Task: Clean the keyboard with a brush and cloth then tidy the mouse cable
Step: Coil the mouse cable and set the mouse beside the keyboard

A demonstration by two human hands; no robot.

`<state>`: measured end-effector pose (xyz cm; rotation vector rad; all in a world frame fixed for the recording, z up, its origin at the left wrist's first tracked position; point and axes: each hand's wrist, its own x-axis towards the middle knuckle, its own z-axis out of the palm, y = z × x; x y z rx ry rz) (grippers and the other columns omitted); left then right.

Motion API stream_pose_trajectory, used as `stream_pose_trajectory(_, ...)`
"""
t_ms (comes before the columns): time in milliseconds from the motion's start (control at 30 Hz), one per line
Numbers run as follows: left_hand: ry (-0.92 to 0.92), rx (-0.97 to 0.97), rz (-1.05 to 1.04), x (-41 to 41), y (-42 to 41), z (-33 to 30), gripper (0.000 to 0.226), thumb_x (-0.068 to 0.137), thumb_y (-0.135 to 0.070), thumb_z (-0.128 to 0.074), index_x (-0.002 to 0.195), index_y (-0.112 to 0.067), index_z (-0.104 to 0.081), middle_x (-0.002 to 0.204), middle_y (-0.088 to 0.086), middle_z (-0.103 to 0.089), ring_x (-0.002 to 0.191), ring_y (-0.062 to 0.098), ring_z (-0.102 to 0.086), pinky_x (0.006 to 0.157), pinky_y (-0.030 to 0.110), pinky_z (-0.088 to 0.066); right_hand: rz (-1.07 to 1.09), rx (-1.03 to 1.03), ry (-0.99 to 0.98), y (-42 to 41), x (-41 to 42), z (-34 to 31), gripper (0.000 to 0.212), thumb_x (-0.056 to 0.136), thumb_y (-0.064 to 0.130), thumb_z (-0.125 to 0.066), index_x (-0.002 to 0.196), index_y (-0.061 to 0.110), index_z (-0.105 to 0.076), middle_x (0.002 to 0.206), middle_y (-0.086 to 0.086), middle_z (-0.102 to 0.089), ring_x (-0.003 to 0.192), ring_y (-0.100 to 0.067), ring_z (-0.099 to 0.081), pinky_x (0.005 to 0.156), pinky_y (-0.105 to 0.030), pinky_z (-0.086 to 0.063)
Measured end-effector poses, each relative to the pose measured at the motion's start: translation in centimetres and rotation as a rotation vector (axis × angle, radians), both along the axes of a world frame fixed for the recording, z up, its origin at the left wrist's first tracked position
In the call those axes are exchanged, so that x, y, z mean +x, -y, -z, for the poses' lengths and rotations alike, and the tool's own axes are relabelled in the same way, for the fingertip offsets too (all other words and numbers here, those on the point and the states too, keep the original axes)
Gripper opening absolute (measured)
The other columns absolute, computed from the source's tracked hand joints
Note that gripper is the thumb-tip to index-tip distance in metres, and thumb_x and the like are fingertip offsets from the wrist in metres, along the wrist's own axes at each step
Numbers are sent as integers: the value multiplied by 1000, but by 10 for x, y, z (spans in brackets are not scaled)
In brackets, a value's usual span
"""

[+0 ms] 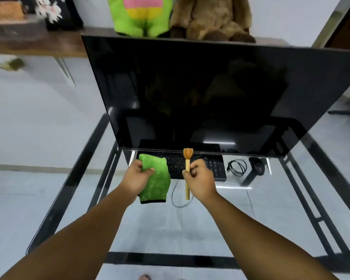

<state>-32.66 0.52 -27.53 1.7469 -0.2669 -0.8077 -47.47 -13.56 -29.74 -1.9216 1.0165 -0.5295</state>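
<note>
The left hand (137, 176) is closed around a green cloth (158, 178), thumb pressed on top, the fabric bunched in the fist and hanging down below it with a dark hem at the bottom edge. The right hand (200, 178) is curled tight on a wooden brush (187, 170), held upright — bristles up, the handle's end sticking out beneath the fist. Both hands hover over the near edge of the black keyboard (212, 164), which lies on a glass desk (291, 199); the cloth covers the keyboard's left end, the brush crosses its middle. Just right of the keyboard sits a coiled black cable (237, 167), and beyond that a black mouse (259, 167) (partly blurred). A thin cable (175, 196) loops out from under the keyboard's near edge. Directly behind the keyboard rises a large dark monitor (210, 93), overhanging its far rows. Above the monitor — on a shelf — sit a green plush toy (139, 15) and a brown plush toy (210, 17).
</note>
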Motion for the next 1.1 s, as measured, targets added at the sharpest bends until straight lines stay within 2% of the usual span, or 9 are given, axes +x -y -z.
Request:
stream_pose_trajectory(100, 62, -107, -35, 6, 1, -33, 18, 92, -14, -63, 105, -13, -49, 103, 9, -68, 94, 26, -68, 80, 45, -56, -23, -36, 120, 10, 18, -30, 19, 87, 23, -71, 93, 17, -54, 63, 6, -57, 57, -6, -55, 54, -15, -43)
stream_pose_trajectory(233, 151, -232, -82, 19, -1, -84, 21, 90, -11, -66, 101, -18, -49, 100, 8, -69, 91, 26, -69, 74, 43, -57, -55, -65, 241, 19, 49, -77, 19, 85, 30, -72, 95, 22, -58, 70, 1, -64, 65, -11, -63, 61, -23, -49)
stream_pose_trajectory(367, 213, -371, -86, 37, -8, -137, 34, 86, -5, -69, 110, -15, -46, 103, 7, -68, 89, 23, -70, 72, 42, -58, -74, -119, 331, 20, 81, -126, 18, 84, 31, -74, 94, 24, -60, 67, 2, -66, 62, -5, -62, 56, -13, -43)
stream_pose_trajectory(600, 272, -541, -90, 107, -28, -213, 46, 82, -1, -70, 117, -18, -44, 107, 12, -69, 94, 30, -70, 71, 45, -58, -95, -171, 500, 10, 153, -211, 17, 81, 30, -75, 90, 23, -62, 63, 1, -66, 58, -6, -62, 60, -21, -49)
stream_pose_trajectory(800, 347, -634, -80, 189, -38, -267, 50, 80, 6, -70, 118, -16, -46, 115, 10, -66, 104, 29, -66, 82, 45, -57, -84, -269, 620, -3, 232, -286, 18, 79, 27, -78, 80, 28, -59, 61, 4, -65, 57, -5, -61, 55, -13, -43)
stream_pose_trajectory(867, 344, -645, -62, 215, -36, -282, 50, 81, 7, -69, 118, -17, -46, 115, 10, -66, 102, 29, -67, 80, 44, -58, -68, -313, 616, -4, 258, -309, 19, 80, 28, -77, 82, 27, -59, 61, 5, -63, 58, -5, -61, 53, -12, -40)
stream_pose_trajectory(933, 332, -647, -39, 249, -34, -297, 52, 81, 6, -69, 122, -16, -45, 110, 10, -67, 93, 26, -70, 71, 41, -60, -56, -355, 586, -4, 292, -330, 19, 80, 29, -76, 82, 26, -58, 61, 7, -61, 60, -7, -60, 56, -18, -41)
stream_pose_trajectory(1000, 328, -616, -14, 280, -29, -307, 54, 81, 6, -69, 123, -15, -43, 106, 9, -68, 83, 23, -72, 61, 37, -59, -51, -376, 496, -1, 325, -343, 19, 80, 32, -75, 83, 24, -58, 66, 7, -61, 65, -12, -61, 60, -27, -45)
stream_pose_trajectory(1100, 319, -532, 33, 317, -19, -308, 56, 79, 7, -71, 122, -16, -42, 103, 12, -67, 80, 23, -71, 56, 34, -57, -32, -421, 303, 6, 367, -345, 22, 81, 34, -73, 87, 18, -59, 78, 1, -65, 77, -22, -64, 65, -31, -48)
